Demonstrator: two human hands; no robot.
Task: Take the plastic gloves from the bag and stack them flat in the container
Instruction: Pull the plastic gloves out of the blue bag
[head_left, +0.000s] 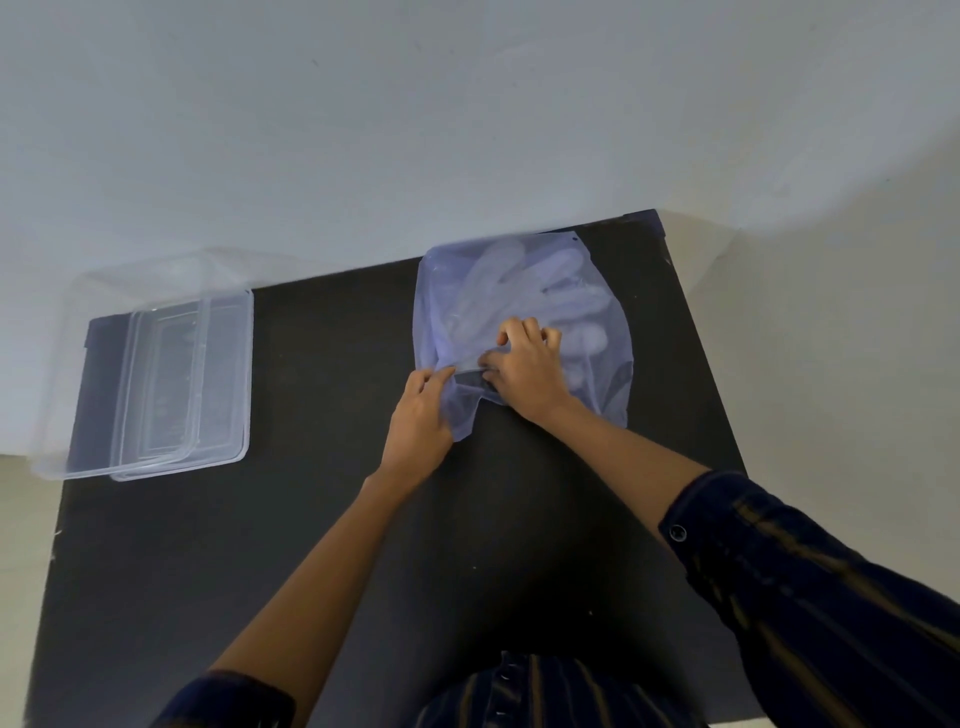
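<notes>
A clear bluish plastic bag lies on the black table at the far right. Pale plastic gloves show through it, fingers pointing away from me. My left hand pinches the bag's near open edge. My right hand rests on the bag at its opening, fingers curled on the plastic there; whether they reach the gloves inside I cannot tell. A clear rectangular container sits at the table's far left, with nothing visible inside.
A second clear piece, likely the lid, lies under or beside the container and overhangs the table's left edge. A white wall rises behind the table. Bare black tabletop lies between container and bag.
</notes>
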